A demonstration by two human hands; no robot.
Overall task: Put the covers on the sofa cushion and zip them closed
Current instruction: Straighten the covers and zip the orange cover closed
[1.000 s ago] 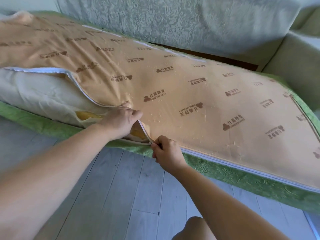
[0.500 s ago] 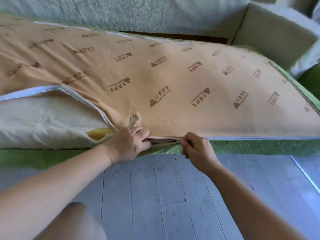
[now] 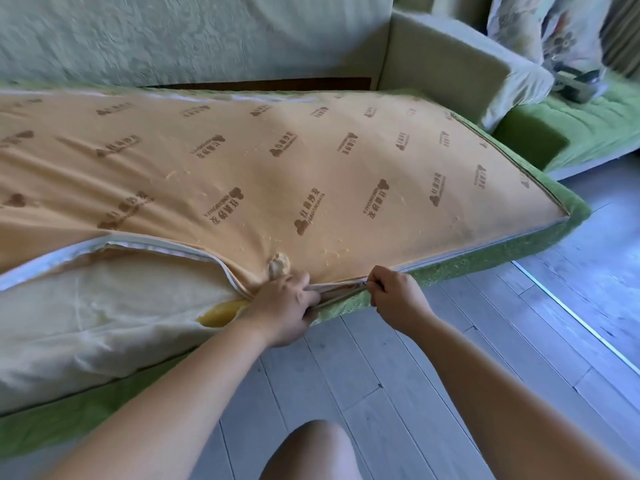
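The sofa cushion (image 3: 86,317) lies lengthwise along the sofa seat, in front of the sofa back (image 3: 173,36), with its long near edge turned toward the person. Its cover (image 3: 277,174), an orange printed panel with a green textured side band, is on. The zipper (image 3: 156,242) along the near edge is closed from the right corner to about the middle. To the left it gapes open, showing pale padding and a patch of yellow foam (image 3: 221,311).

The zipper pull (image 3: 364,284) sits where the closed stretch ends. The right hand (image 3: 394,299) pinches it between thumb and curled fingers, knuckles up, forearm reaching in from the lower right. Just left of it, the left hand (image 3: 282,306) grips the cover with bent fingers, bunching the orange panel and the green band together at the mouth of the opening. Its forearm stretches in from the lower left. The two hands are near each other but apart.

A small hole (image 3: 278,265) in the orange fabric sits just above the left hand. Below the arms are grey floor planks (image 3: 381,358) and a bare knee (image 3: 311,448). A pale armrest (image 3: 450,64) rises beyond the cushion's right end.
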